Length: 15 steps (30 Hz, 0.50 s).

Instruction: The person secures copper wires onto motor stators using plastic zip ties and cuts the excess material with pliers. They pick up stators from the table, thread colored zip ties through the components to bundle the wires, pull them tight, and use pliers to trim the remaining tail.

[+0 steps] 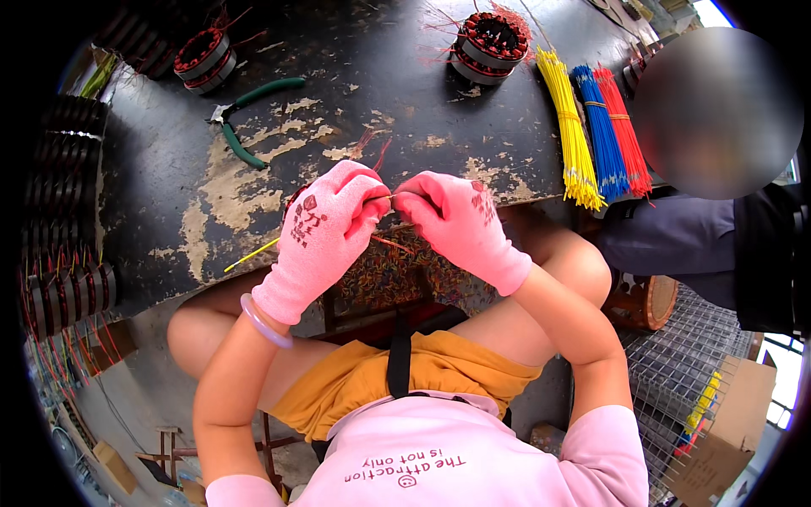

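Observation:
Both of my hands wear pink gloves and meet at the near edge of the dark table, fingertips almost touching. My left hand (325, 220) is closed in a pinch on a thin wire, and a yellow wire (252, 253) sticks out below its wrist side. Opposite it, my right hand (460, 220) pinches the wire's other part between thumb and forefinger. Red wire ends (382, 156) rise just beyond the left fingers. Part of a dark, red-wound piece shows behind the left hand, mostly hidden. The exact joint between the fingertips is too small to make out.
Green-handled cutters (240, 149) lie on the worn table (372, 76). Two wound stators (205, 61) stand toward the back. Yellow (568, 127), blue (601, 135) and red (623, 131) wire bundles lie right, near another person's leg (676, 241). Stacked stators (72, 296) line the left; wire scraps (380, 279) lie below.

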Motion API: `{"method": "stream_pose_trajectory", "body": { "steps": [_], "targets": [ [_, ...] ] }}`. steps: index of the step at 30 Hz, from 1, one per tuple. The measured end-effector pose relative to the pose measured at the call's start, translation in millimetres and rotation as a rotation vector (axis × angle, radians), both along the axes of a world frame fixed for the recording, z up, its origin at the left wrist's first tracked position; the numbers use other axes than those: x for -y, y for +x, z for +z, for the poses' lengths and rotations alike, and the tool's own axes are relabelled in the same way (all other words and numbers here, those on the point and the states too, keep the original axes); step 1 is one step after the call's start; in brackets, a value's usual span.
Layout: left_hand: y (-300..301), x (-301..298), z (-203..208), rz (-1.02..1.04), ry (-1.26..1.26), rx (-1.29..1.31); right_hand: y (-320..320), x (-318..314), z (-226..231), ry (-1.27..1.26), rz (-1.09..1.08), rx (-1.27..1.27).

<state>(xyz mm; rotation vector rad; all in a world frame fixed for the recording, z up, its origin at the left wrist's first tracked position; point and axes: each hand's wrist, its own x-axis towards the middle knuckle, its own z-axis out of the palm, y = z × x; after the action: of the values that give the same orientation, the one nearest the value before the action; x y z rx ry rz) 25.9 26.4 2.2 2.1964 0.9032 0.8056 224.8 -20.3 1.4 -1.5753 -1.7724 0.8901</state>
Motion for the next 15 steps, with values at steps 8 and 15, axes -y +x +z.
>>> {"method": "stream_pose_trajectory", "body": {
  "steps": [8, 15],
  "targets": [
    [-0.3, 0.3, 0.3, -0.003, 0.041, -0.023, 15.5, -3.8, 13.6, 0.209, 0.156, 0.282],
    [0.0, -1.4, 1.6, -0.026, 0.049, -0.016, 12.3, -6.1, -3.7, -0.751, -0.054, -0.864]
  ]
}}
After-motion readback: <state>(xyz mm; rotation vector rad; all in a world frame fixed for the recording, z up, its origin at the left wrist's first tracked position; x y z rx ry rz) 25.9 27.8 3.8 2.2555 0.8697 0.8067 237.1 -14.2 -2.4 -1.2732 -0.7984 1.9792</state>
